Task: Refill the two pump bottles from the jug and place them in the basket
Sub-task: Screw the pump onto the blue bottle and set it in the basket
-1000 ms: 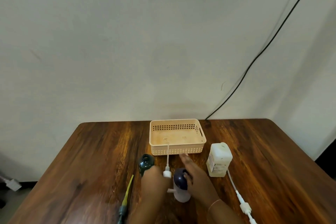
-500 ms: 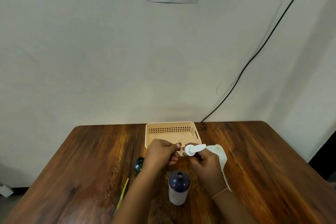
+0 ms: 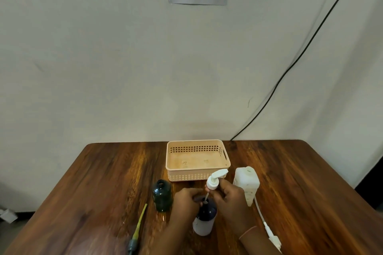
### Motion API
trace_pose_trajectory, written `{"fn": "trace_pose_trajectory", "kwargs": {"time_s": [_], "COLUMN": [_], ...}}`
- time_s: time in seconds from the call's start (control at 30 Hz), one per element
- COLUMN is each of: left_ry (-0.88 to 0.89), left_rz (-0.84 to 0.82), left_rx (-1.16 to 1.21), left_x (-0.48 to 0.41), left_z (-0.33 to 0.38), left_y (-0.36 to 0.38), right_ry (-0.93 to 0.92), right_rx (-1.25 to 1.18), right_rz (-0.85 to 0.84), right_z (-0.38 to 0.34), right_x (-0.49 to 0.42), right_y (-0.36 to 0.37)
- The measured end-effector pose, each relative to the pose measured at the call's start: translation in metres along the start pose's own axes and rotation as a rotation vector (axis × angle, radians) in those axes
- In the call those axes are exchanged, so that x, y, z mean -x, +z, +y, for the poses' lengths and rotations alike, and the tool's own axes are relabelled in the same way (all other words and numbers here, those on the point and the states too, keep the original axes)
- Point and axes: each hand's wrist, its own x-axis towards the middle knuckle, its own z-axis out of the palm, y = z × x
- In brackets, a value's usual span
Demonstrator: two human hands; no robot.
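A dark blue and white pump bottle (image 3: 205,218) stands upright near the table's front edge. My right hand (image 3: 231,198) holds a white pump head (image 3: 214,180) just above it, its thin tube reaching into the bottle's neck. My left hand (image 3: 185,203) grips the bottle's neck beside the tube. A dark green bottle (image 3: 162,195) stands open, without a pump, to the left. The white jug (image 3: 247,185) stands to the right, without a cap. A peach basket (image 3: 196,160) sits behind, with nothing in it.
A yellow-tubed pump (image 3: 137,230) lies on the wooden table (image 3: 103,182) at the front left. Another white pump with a long tube (image 3: 267,227) lies at the front right. A black cable (image 3: 290,68) runs down the wall behind.
Both hands came down from in front of the basket to the blue bottle. The white pump head's tube now enters the bottle's neck, and my left hand has taken hold of the neck.
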Motion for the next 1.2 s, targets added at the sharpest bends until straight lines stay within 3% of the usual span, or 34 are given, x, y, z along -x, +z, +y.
{"fn": "trace_pose_trajectory", "kwargs": {"time_s": [0.47,0.93,1.2], "left_ry": [0.101,0.113,0.127], "left_rz": [0.016,-0.049,-0.1], "left_rx": [-0.132,-0.257,-0.304], "left_x": [-0.006,-0.01,-0.014], "left_z": [-0.016,-0.019,-0.019], "left_y": [0.012,0.018,0.015], "right_ry": [0.172,0.301,0.287], "right_rx": [0.074,0.043,0.053], "right_rz": [-0.245,-0.333,-0.333], "right_z": [0.029,0.028,0.023], "right_x": [0.006,0.007,0.002], "right_y": [0.023,0.027,0.029]}}
